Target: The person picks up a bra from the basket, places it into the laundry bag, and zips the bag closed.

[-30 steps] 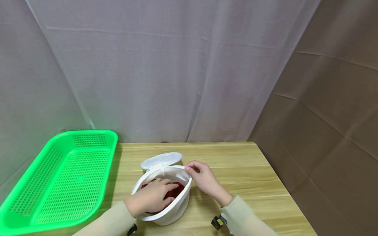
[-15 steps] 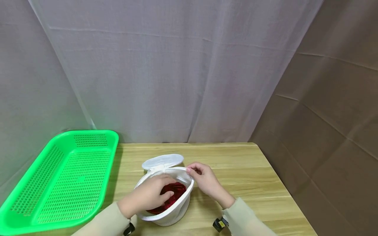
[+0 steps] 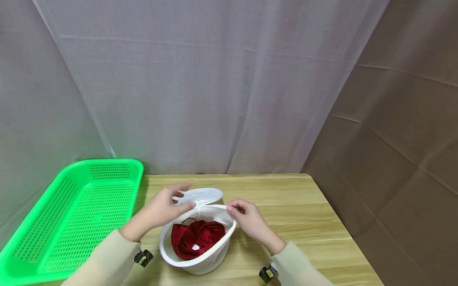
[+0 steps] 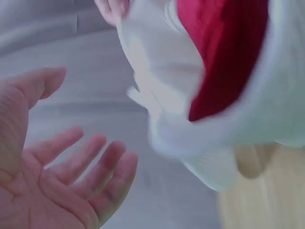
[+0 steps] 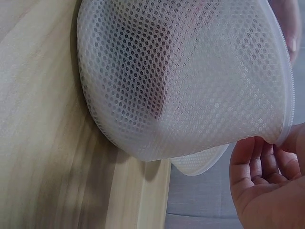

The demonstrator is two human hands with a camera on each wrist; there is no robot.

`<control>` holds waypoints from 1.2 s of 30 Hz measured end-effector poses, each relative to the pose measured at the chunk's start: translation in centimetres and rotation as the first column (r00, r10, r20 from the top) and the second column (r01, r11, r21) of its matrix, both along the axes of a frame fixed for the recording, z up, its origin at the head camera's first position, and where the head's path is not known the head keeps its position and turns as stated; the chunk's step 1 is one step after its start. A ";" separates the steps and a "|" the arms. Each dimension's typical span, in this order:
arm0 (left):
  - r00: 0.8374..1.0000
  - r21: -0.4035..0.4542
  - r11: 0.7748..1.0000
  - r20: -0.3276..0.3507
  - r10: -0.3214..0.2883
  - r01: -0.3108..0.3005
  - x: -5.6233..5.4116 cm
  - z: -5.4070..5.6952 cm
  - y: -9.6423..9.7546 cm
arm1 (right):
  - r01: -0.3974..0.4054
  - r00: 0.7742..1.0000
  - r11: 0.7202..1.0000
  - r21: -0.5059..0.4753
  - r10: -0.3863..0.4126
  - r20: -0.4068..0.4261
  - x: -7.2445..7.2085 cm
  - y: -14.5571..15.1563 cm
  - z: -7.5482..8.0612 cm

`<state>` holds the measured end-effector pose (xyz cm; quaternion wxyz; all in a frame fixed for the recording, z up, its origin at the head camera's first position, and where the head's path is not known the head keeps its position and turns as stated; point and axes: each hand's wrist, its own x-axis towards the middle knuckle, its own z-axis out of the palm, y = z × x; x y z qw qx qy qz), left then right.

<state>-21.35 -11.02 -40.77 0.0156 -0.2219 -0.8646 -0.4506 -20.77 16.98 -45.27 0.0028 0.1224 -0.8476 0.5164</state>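
Grey curtain (image 3: 171, 99) backs the counter (image 3: 293, 218) where, at the near middle, your right hand (image 3: 248, 218) pinches a white mesh bag (image 3: 214, 260) holding red cloth (image 3: 184, 240), your empty left hand (image 3: 162, 208) loosely spread by its lid (image 3: 205, 195).

From the left hand (image 3: 162, 208), free to drop to its near right into the mouth of the white mesh bag (image 3: 214, 260), down to the red cloth (image 3: 211, 234) inside. Hampered just to its right by the folded-back lid (image 3: 204, 195); hemmed in on its left by the green basket (image 3: 138, 178). Barred farther right by the right hand (image 3: 248, 216), pinching the bag. Right of that hand, free to pass over the table (image 3: 293, 206) until stopped by the brown curtain (image 3: 404, 131); beyond both hands, closed off by the grey curtain (image 3: 200, 99).
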 end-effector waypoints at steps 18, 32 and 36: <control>0.893 0.085 0.946 0.365 0.263 -0.313 -3.0 -5.0 -1.6 | -0.039 0.999 0.999 -0.005 0.039 0.004 2.2 -0.9 3.3; 0.839 0.054 0.934 0.460 0.291 -0.354 -3.0 -6.6 -1.1 | -0.036 0.999 0.999 -0.001 0.036 -0.012 1.9 -0.8 3.2; 0.796 0.101 0.925 0.549 0.254 -0.365 -3.1 -7.2 -0.9 | -0.039 0.999 0.999 0.002 0.039 -0.014 2.0 -0.8 3.1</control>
